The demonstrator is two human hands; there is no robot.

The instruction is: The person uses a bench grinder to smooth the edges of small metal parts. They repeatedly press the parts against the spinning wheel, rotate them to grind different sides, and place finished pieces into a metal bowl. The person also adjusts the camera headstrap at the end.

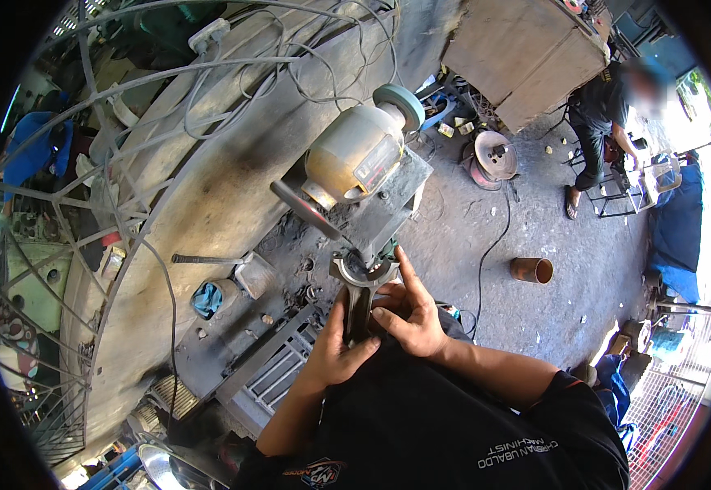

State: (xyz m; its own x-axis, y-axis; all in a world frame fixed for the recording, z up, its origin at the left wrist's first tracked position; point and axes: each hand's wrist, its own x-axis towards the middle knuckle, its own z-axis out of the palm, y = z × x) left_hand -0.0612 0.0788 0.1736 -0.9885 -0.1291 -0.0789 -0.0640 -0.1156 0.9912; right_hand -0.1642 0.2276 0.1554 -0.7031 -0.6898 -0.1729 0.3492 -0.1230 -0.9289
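A metal connecting rod (359, 304) is between my two hands, its forked, half-round big end pointing away from me. My left hand (341, 349) wraps the shank low down, the thumb lying along it. My right hand (414, 320) grips from the other side, the index finger stretched up beside the big end and the thumb against the shank. Just beyond the big end stands a bench grinder (351, 159) with a yellowish-grey motor body. Its nearer wheel (310, 210) is closest to the rod; whether they touch I cannot tell. A second, greenish wheel (402, 106) is on the far side.
A long-handled dustpan (255, 275) and a can with blue cloth (207, 300) are at left. Below them sits a grey metal grating (278, 371). Rightward stand a rusty pipe piece (532, 270), a round reel (494, 157) and a cable (498, 237). Another person (599, 122) sits far right.
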